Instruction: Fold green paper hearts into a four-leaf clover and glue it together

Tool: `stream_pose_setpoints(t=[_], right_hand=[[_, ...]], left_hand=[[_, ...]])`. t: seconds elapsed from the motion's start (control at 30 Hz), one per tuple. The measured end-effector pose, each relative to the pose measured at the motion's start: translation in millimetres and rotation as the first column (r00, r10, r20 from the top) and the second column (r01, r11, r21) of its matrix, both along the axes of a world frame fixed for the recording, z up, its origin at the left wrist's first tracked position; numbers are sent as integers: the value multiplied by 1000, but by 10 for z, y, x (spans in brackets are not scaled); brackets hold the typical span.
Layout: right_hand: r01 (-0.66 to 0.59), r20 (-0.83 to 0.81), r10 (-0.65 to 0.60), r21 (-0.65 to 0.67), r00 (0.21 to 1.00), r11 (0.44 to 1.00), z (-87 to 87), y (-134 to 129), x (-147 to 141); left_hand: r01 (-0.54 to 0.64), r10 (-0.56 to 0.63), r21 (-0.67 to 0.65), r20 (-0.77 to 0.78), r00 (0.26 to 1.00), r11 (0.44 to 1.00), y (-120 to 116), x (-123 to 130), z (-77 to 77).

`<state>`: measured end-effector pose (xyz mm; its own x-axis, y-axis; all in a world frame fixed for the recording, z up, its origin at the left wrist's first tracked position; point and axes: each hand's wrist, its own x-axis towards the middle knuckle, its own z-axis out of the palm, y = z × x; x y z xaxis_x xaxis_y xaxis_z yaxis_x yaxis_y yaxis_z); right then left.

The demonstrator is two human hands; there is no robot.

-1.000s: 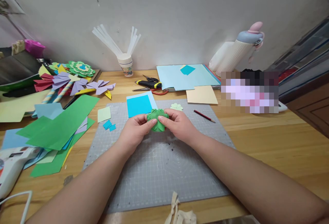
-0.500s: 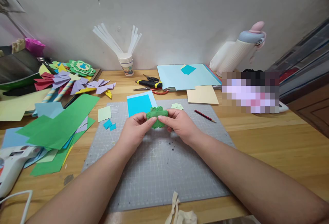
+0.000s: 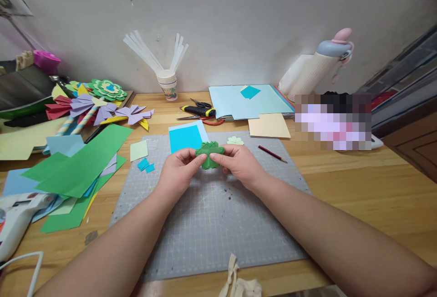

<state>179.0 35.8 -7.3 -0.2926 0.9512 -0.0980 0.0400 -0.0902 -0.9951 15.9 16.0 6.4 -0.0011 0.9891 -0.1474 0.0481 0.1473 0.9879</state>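
Note:
A green paper flower [image 3: 210,162] with scalloped edges is held between both hands above the grey cutting mat [image 3: 218,229]. My left hand [image 3: 180,167] pinches its left side, thumb on top. On the right side my right hand [image 3: 241,165] grips it in the same way. A pale green paper flower [image 3: 235,141] lies on the mat just behind my right hand. Bright blue paper [image 3: 186,138] rests behind my left hand, with small blue pieces [image 3: 146,165] and a pale green square [image 3: 138,151] farther left.
A pencil [image 3: 272,153] lies on the mat's right part. Scissors and a yellow-black tool [image 3: 199,111] lie behind the mat, near a paper cup [image 3: 168,86]. Green sheets [image 3: 78,169] and a glue gun [image 3: 17,219] are at left, a bottle [image 3: 314,69] at back right.
The green flower has shifted very slightly to the right and lies a little flatter between my fingers. Both hands keep their grip; the other objects have not moved.

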Motion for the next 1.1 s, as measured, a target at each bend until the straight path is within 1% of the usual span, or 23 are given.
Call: stream_pose_setpoints(t=[0.23,0.37,0.43,0.53,0.6,0.63,0.67,0.73,0.8,0.87,0.9,0.97,1.03,1.1], right_hand=[[69,51,-67,-35,996,997,17,-5,-10],[54,20,-53,-53,998,997,6,0,-7],[36,5,-36,-37,999,999,2,1,-1],[14,-1,-14,55,1000,998,16,-9,3],[16,14,-18,185,1000,983,36,-25,2],[18,29,-27,264,999,964,47,-35,2],[18,47,-37,346,998,938,57,-44,3],[13,81,-63,512,995,859,71,-58,14],[-16,115,-82,669,990,743,82,-61,36],[-51,140,-103,799,985,599,95,-57,67],[-69,155,-118,844,981,532,104,-54,83],[-99,185,-163,898,969,428,122,-54,114],[-130,216,-219,927,952,352,141,-63,139],[-149,227,-277,950,934,274,156,-81,158]], left_hand=[[1,2,105,-30,1000,994,-2,-3,-8],[7,-4,109,-26,1000,994,3,-12,-25],[9,-6,115,-28,1000,993,7,-18,-44],[21,-13,163,-50,999,986,12,-29,-76],[27,-3,256,-94,996,966,10,-39,-85],[27,15,324,-127,992,946,7,-44,-83],[30,40,397,-166,985,917,1,-51,-76],[57,92,530,-251,964,846,-19,-66,-50],[106,138,617,-335,932,780,-47,-82,-21],[155,179,674,-399,899,722,-75,-96,-2],[174,199,702,-417,887,691,-88,-101,3],[205,234,755,-430,872,623,-108,-106,3],[224,263,792,-432,863,567,-125,-107,4],[238,284,815,-433,855,528,-141,-106,14]])
